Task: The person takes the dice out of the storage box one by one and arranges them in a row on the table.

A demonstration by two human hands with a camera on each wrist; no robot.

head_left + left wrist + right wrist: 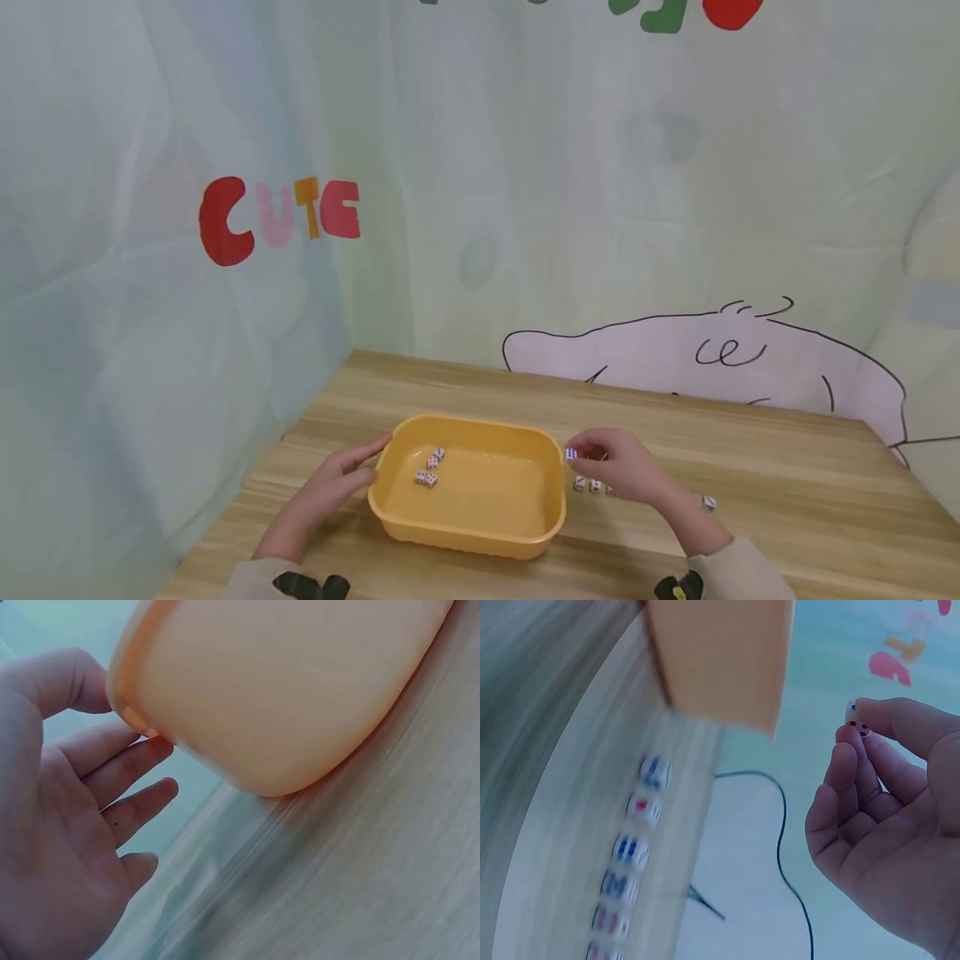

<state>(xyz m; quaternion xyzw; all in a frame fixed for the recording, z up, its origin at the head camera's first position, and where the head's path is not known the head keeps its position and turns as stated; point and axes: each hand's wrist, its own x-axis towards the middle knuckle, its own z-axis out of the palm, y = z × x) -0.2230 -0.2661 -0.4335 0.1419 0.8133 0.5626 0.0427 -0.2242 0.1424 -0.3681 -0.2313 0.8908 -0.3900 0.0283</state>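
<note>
Head view is showing a person sitting at a wooden table (750, 467) with a yellow plastic tub (468, 533) right in front of them. Their left hand (337, 483) is resting against the tub's left end, fingers pretty much straight and relaxed, not gripping anything. From the left wrist camera you can see that open palm (52, 847) with the fingertips lying just under the tub's rim (262, 690).

Right hand (622, 467) is hovering just past the tub's right edge and is pinching a single white die (572, 454) between thumb and fingertips. The right wrist view is showing it nicely: the die (855, 718) is sitting at the very tip of the fingers (855, 765), red and blue pips visible.

More dice are lying in a row (588, 484) on the table under that hand (blurry in the wrist shot (626, 855), so I can't count them properly), and one stray die (708, 502) is sitting further right. Four dice (429, 467) are already lying inside the tub, near its left end.

Behind it all, a pale curtain is hanging with "CUTE" (279, 218) in coloured letters.
</note>
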